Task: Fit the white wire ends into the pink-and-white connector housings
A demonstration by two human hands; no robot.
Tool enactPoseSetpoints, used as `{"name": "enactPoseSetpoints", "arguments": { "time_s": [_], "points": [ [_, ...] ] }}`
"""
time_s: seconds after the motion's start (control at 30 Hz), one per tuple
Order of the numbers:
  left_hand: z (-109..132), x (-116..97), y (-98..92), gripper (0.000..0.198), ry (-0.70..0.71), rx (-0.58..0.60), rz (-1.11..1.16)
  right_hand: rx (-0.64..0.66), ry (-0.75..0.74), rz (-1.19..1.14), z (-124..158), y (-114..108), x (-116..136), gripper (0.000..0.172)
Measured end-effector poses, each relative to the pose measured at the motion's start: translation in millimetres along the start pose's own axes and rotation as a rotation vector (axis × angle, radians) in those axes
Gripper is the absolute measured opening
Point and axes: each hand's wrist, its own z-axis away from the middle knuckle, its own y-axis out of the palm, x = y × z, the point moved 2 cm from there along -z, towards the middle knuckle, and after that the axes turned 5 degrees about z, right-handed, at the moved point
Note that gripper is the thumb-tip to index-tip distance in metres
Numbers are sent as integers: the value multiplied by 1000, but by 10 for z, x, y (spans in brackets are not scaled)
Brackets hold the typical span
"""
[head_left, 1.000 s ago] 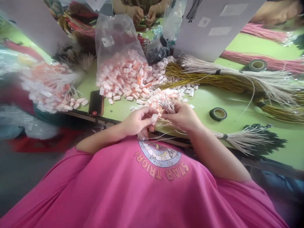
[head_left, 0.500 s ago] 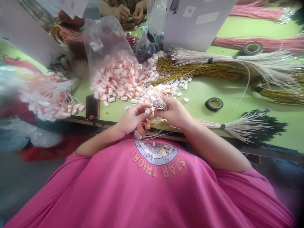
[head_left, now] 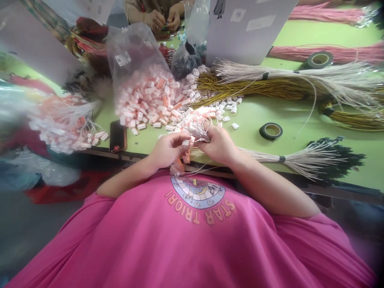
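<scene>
My left hand (head_left: 169,149) is closed in a pinch on a small white connector housing (head_left: 186,142). Close by on the right, my right hand (head_left: 218,143) grips a bundle of white wires (head_left: 198,131), whose bare metal-tipped ends fan out toward the left hand. The bundle runs back under my right forearm to a black tape band and black connectors (head_left: 336,160). Below my left fingers hang orange-and-white connectors (head_left: 177,166) at the table edge. Just beyond the hands lies a pile of white and orange connector housings (head_left: 150,100).
A clear plastic bag (head_left: 132,48) stands behind the pile, and a phone (head_left: 118,136) lies left of it. Tape rolls (head_left: 271,131), white wire bundles (head_left: 288,72) and yellow wires (head_left: 270,88) lie on the right. Across the table are a co-worker's hands (head_left: 163,20).
The two hands have drawn slightly apart, the left hand's fingers closing more around the housing. The co-worker's hands have shifted a little. The pile looks the same.
</scene>
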Motion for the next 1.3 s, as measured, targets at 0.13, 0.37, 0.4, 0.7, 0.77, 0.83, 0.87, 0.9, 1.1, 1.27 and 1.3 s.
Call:
{"name": "enactPoseSetpoints", "arguments": {
  "time_s": [0.13, 0.37, 0.4, 0.7, 0.77, 0.83, 0.87, 0.9, 1.1, 1.27, 1.3],
  "points": [
    [-59, 72, -4, 17, 109, 19, -176, -4, -8, 23, -5, 13, 21, 7],
    [-22, 8, -3, 14, 27, 50, -5, 244, 107, -81, -76, -94, 29, 12],
    [-16, 2, 0, 16, 24, 52, 10, 291, 129, -99, -80, -107, 26, 16],
    [-42, 78, -2, 24, 60, -85, -13, 201, 29, -128, -66, -70, 33, 12],
    [-48, 88, -11, 22, 54, -118, -28, 190, 30, -72, -64, -32, -1, 12],
    [-54, 96, -14, 20, 48, -112, -64, 189, 13, -45, -64, 2, -30, 12],
    [-56, 97, -14, 19, 60, -99, -104, 192, 0, -45, -64, 15, -39, 12],
    [-59, 95, -13, 17, 90, -88, -164, 193, -12, -48, -64, 25, -46, 14],
    [-75, 59, 7, 10, 408, -103, -627, 220, -21, -79, -73, 29, -44, 18],
    [-41, 18, -8, 10, 462, -73, -657, 247, -33, -176, -70, -25, -7, 16],
    [-18, 1, -18, 11, 473, -51, -665, 278, -44, -202, -67, -36, -2, 17]
  ]
}}
